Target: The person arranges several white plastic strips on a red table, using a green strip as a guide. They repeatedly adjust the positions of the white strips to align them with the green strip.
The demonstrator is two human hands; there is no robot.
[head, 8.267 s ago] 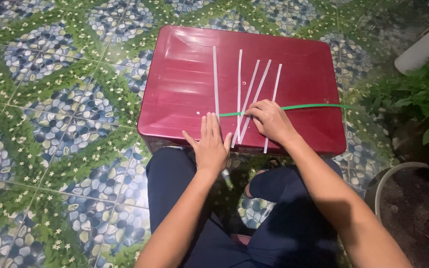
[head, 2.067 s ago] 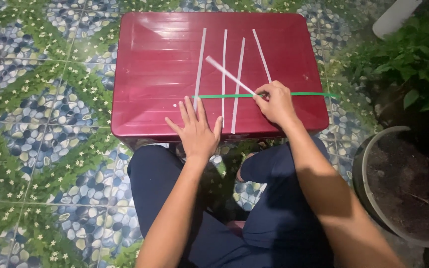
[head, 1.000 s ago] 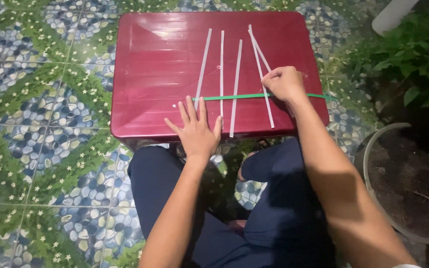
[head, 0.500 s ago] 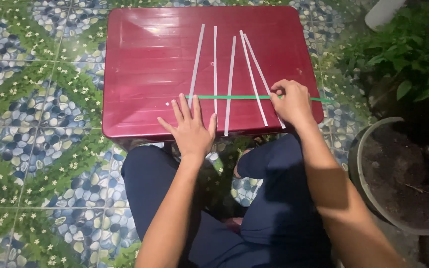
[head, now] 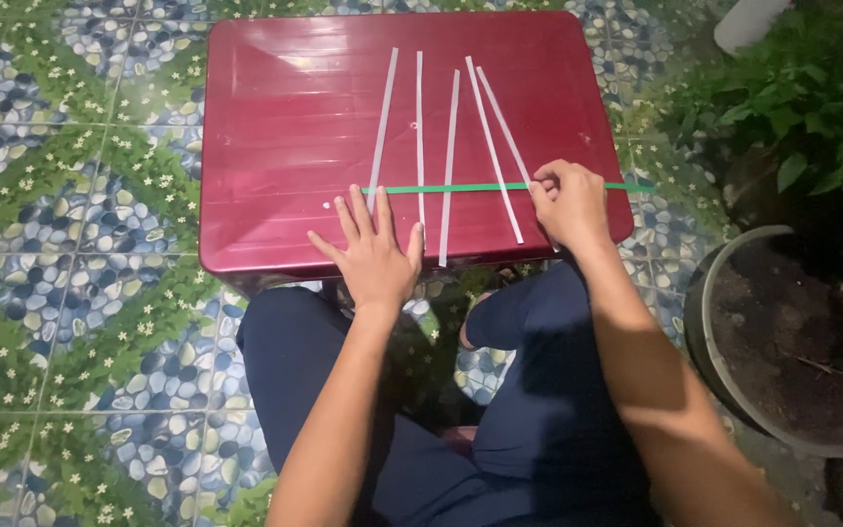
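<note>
Several white strips [head: 450, 166] lie lengthwise, slightly fanned, on a dark red plastic table [head: 285, 127]. A thin green strip [head: 461, 187] crosses them sideways near the table's front edge. My left hand [head: 373, 254] lies flat with its fingers spread on the near ends of the left white strips, just below the green strip. At the table's right front, my right hand [head: 566, 203] has its fingers curled, pinching the near end of the rightmost white strip [head: 504, 122] where it meets the green strip. The hand hides that strip's end.
I sit behind the table with my knees in dark blue trousers [head: 539, 332] under its front edge. The floor is patterned blue and green tile [head: 70, 244]. A round pot of soil [head: 782, 342] and leafy plants [head: 802, 107] stand close on the right.
My right hand carried a white strip from a slant across the others to the right side and laid it down as the rightmost strip. My left hand stayed flat in place.
</note>
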